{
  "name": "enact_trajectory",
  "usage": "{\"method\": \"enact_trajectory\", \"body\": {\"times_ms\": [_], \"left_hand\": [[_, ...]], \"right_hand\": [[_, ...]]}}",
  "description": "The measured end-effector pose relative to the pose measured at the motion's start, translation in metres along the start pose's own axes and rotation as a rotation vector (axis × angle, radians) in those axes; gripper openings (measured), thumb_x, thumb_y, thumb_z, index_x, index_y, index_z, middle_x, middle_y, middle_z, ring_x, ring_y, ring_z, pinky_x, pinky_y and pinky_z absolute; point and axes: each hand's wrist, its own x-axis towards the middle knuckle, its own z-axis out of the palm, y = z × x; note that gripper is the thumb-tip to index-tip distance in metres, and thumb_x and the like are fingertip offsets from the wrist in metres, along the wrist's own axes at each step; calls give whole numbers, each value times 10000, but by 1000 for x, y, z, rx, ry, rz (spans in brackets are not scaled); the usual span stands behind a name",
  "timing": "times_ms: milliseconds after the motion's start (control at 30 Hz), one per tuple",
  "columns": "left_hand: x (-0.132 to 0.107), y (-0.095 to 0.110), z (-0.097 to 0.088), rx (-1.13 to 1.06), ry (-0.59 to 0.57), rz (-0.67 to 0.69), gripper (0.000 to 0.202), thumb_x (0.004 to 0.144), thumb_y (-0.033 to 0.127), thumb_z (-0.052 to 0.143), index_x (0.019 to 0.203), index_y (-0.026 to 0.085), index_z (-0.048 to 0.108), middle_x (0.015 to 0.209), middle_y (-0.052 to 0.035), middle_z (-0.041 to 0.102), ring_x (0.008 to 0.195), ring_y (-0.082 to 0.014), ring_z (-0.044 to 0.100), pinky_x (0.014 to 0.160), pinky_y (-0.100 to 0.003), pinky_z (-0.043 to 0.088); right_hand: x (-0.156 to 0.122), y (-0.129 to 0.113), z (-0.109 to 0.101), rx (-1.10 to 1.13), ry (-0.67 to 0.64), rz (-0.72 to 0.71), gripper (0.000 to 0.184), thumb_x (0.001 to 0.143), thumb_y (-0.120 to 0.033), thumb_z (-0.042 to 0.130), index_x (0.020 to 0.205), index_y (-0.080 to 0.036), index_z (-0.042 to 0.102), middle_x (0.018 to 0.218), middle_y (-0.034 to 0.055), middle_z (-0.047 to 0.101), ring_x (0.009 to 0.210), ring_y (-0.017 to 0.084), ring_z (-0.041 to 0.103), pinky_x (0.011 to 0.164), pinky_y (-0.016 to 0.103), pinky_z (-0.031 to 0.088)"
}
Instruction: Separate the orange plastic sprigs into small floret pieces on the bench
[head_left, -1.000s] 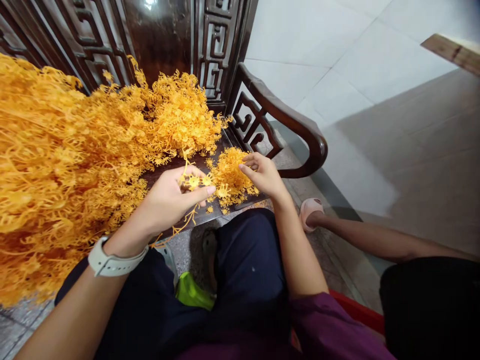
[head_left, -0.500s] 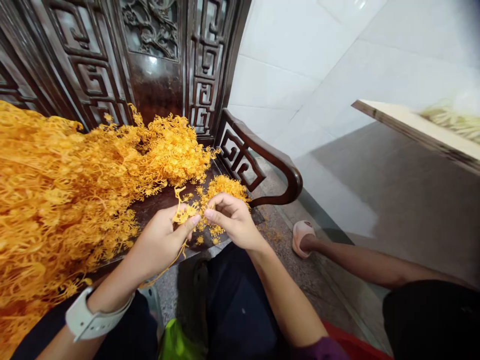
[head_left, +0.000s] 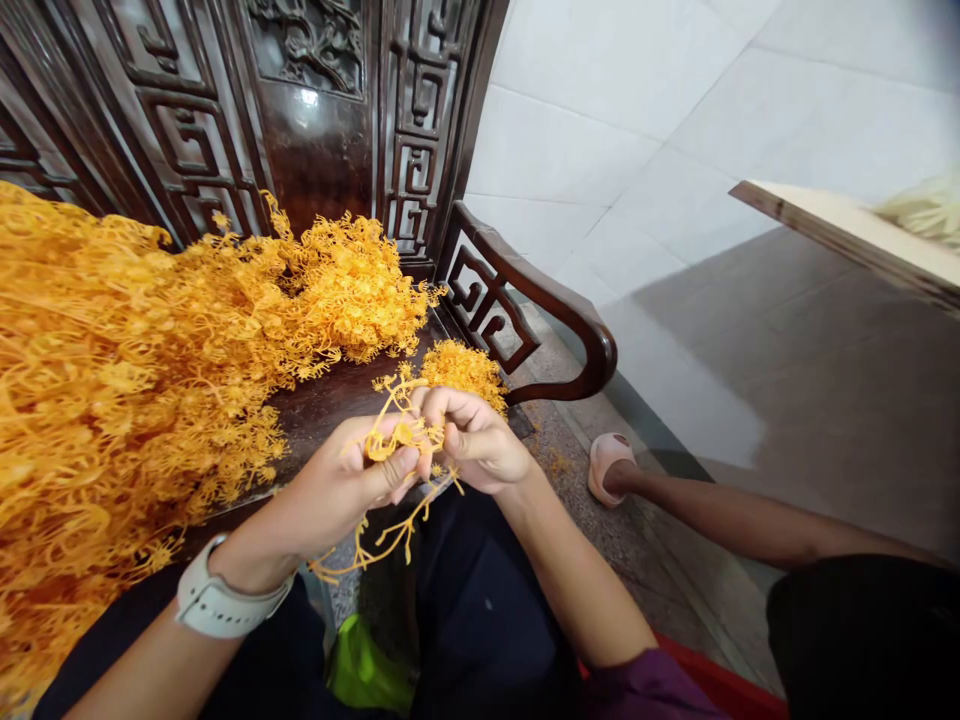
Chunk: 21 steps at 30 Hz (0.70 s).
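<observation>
My left hand [head_left: 349, 485] is closed, thumb over fingers, on a branched orange plastic flower stem [head_left: 397, 540]. Its thin twigs stick up above the fingers and hang below them. Against that stem, my right hand [head_left: 476, 435] is closed in a pinch on one of its small spiky pieces; the fingertips partly hide what they grip. Behind the hands, a small heap of loose orange flower pieces [head_left: 463, 368] lies on the seat of a dark wooden bench [head_left: 322, 400]. A large pile of orange flower stems [head_left: 135, 400] covers the bench to the left.
The bench's carved armrest [head_left: 577, 340] curves out beyond the small heap. At the right, another person's leg [head_left: 705, 515] with a pink slipper [head_left: 606, 470] reaches across the floor. A wooden board [head_left: 847, 235] juts in at upper right. Something bright green [head_left: 367, 665] lies below my hands.
Both hands have shifted slightly right, and the stem has turned so more of its twigs show above and below my left hand. The view has tilted a little.
</observation>
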Motion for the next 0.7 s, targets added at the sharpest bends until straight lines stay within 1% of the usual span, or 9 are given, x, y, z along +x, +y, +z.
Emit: {"method": "enact_trajectory", "body": {"times_ms": [167,300,400,500,533,567,600,667,700], "left_hand": [[0,-4,1,23,14,25,420,988,473,682,713,158,645,598,-3,531,565,-106,456,535,-249,318],[4,-8,9,-63,6,-17,452,937,525,728,692,158,630,597,-8,525,555,-110,444,524,-256,317],[2,-8,14,-204,-8,-55,412,890,479,791,688,166,615,599,3,507,538,-101,420,503,-248,305],[-7,0,6,-396,-32,19,393,875,382,814,647,186,561,582,18,460,536,-104,409,513,-251,328],[-11,4,0,-394,-35,56,377,891,371,800,649,192,573,584,14,462,549,-113,427,527,-258,347],[-13,7,-7,-323,-29,75,338,911,377,783,676,200,617,590,5,483,565,-122,455,541,-267,361],[-14,10,-14,-194,5,57,277,936,390,759,740,209,685,600,-4,516,572,-126,477,548,-272,366],[-12,13,-26,74,123,-55,199,952,421,745,943,224,775,624,-13,586,561,-126,495,516,-265,337],[-8,13,-29,167,196,-101,221,945,433,751,1008,222,778,633,-14,616,552,-125,498,500,-262,323]], "right_hand": [[3,2,-1,-88,-9,-21,413,757,-476,889,713,-198,588,818,14,516,694,147,468,608,268,393],[2,3,-5,-97,-32,-50,409,763,-473,880,713,-200,580,807,7,505,700,148,472,619,275,394],[-2,0,-10,-93,-72,-69,388,796,-438,876,736,-202,574,817,7,516,706,142,485,634,277,424],[-9,-9,-21,-1,-131,-157,426,850,-454,843,743,-227,499,738,-23,480,637,137,480,618,296,478],[-11,-13,-27,0,-103,-183,410,873,-454,828,759,-234,501,715,-31,478,625,140,491,618,302,489],[-13,-17,-35,-40,-29,-197,367,895,-442,815,787,-237,529,706,-33,498,631,142,514,629,305,491],[-14,-20,-44,-128,80,-197,308,909,-417,810,826,-236,576,713,-27,538,651,142,544,647,303,485],[-14,-24,-64,-377,336,-168,234,894,-365,835,900,-214,657,747,-7,620,682,133,576,669,295,457],[-12,-25,-76,-514,440,-144,241,865,-348,858,907,-194,677,759,4,644,681,127,573,669,293,443]]}}
